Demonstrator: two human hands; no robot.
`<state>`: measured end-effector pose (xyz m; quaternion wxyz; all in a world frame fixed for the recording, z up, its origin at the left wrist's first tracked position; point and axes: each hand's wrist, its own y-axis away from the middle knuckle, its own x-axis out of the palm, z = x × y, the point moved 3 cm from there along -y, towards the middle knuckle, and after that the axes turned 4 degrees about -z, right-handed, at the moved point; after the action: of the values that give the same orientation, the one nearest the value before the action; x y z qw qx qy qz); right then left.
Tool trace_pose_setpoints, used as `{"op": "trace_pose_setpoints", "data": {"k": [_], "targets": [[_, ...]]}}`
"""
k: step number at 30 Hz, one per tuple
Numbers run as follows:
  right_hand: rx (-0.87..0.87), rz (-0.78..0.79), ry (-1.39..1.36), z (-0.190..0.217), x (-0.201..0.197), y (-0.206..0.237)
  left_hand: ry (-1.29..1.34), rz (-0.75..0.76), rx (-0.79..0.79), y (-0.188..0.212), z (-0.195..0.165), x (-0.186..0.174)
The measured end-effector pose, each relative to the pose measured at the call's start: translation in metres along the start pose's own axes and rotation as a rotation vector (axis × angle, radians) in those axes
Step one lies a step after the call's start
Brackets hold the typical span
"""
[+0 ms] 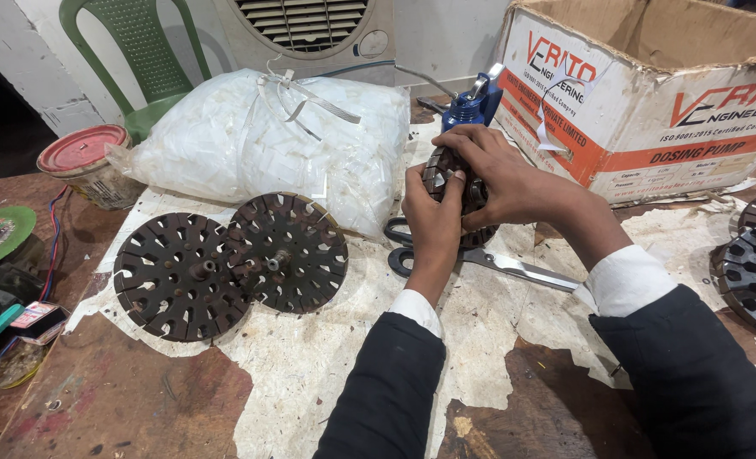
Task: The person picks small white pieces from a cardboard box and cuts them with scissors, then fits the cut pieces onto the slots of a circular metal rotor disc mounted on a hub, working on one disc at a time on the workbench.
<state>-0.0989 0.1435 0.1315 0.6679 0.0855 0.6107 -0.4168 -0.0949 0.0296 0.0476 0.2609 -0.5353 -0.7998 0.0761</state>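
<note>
Hands are working together on a dark slotted stator core (453, 183) held upright just above the scissors (480, 257), the left hand (429, 212) gripping its near edge while the right hand (497, 174) is curling fingers over the top (probably seating something in a slot, so the core likely needs turning).

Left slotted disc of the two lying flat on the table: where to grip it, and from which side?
Take the left slotted disc by its outer rim, coming from the left or near side. It lies flat, its right edge meets the second disc, and the plastic bag crowds the far side. The short central shaft stub, pointing up, looks like a second option from above. Both hands, left hand and right hand, are busy holding another slotted core.
</note>
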Motion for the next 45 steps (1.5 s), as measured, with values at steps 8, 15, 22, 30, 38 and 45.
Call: {"op": "trace_pose_setpoints", "data": {"k": [8,15,22,30,38,45], "targets": [[-0.03,-0.041,-0.099,-0.013,0.003,0.002,0.005,-0.025,-0.131,0.006,-0.003,-0.004],[0.012,-0.052,-0.167,-0.02,0.008,0.003,0.057,0.004,-0.042,0.005,0.004,-0.006],[-0.032,-0.044,-0.182,-0.017,0.006,0.003,0.019,-0.003,-0.006,0.005,0.005,-0.007],[-0.04,-0.04,-0.193,-0.015,0.006,0.004,0.006,0.002,-0.001,0.005,-0.002,-0.008],[-0.032,-0.037,-0.183,-0.014,0.006,0.004,-0.056,-0.007,0.014,0.006,-0.001,-0.009],[-0.051,-0.05,-0.153,-0.016,0.006,0.003,-0.49,-0.114,0.214,0.006,-0.006,-0.005]]}}
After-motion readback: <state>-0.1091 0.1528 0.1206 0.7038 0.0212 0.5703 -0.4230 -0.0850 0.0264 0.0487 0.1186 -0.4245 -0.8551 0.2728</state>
